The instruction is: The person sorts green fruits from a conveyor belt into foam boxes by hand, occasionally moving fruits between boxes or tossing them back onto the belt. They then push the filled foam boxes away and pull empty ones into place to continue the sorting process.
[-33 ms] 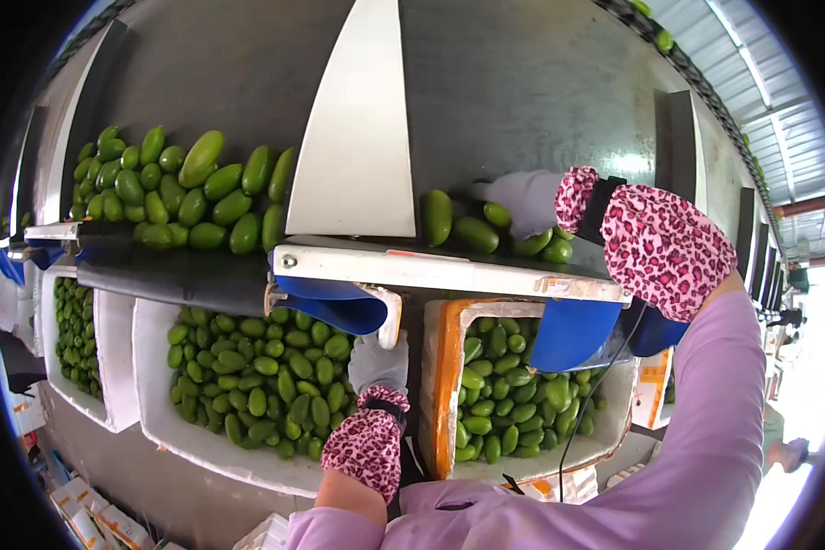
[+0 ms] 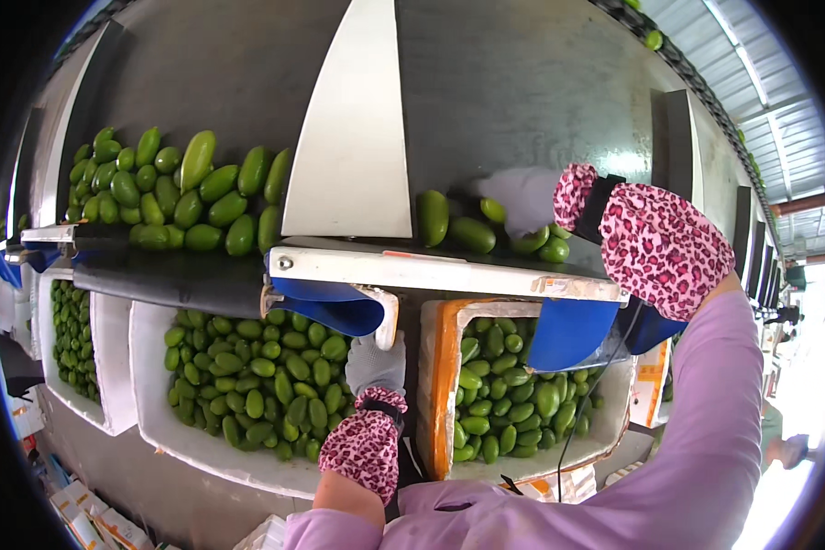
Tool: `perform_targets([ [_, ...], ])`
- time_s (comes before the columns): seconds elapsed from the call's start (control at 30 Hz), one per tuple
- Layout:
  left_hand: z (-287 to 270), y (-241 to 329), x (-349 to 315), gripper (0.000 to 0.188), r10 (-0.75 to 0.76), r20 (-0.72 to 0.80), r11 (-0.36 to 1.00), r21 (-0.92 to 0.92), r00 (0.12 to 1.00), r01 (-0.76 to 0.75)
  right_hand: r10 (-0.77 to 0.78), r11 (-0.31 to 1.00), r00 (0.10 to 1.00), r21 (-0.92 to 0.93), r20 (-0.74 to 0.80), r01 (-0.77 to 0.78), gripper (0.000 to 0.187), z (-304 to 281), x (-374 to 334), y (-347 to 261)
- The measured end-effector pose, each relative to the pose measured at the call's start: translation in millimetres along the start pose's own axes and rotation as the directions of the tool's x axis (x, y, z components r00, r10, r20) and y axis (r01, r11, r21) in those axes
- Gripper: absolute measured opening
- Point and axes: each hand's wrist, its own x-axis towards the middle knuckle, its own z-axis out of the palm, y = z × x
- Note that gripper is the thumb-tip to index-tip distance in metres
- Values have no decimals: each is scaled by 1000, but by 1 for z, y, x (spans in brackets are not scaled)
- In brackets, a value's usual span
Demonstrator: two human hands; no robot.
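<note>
Over the dark sorting surface (image 2: pixel 513 92), the right hand (image 2: pixel 520 199), in a pale grey glove, reaches down among a few green fruits (image 2: pixel 472 235). Its fingers are blurred; how far they bend, and whether they grip a fruit, cannot be told. Two larger fruits lie just left of it, a small one right beside its fingers, others just below. All are smooth, glossy ovals in mid to bright green. Farther left of this hand, past a white divider (image 2: pixel 353 137), a dense heap of similar fruits (image 2: pixel 165 197) lies. Below and to its left, the left hand (image 2: pixel 376 360), also gloved, is at a curved white bracket (image 2: pixel 390 321); its fingers are partly hidden, its grip unclear. Beside that hand, a white foam box (image 2: pixel 149 394) on the left and an orange-edged box (image 2: pixel 444 394) on the right hold many green fruits.
</note>
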Motion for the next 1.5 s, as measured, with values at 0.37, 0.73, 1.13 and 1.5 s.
perform_targets([
  [0.37,-2,7,-1,47,36,9,999,-3,999,-36,-201,960,979,-205,-27,192,59,-24,11,-32],
  [0.73,-4,7,-2,47,8,6,1000,-14,1000,-8,29,872,978,-483,205,76,53,28,1,22],
  [1.13,-1,6,-2,48,15,36,999,34,999,-16,176,972,984,152,31,-178,61,114,-57,120],
  [1.5,4,7,-7,51,62,-8,997,56,998,-61,201,978,668,185,-716,-96,43,149,-76,146],
])
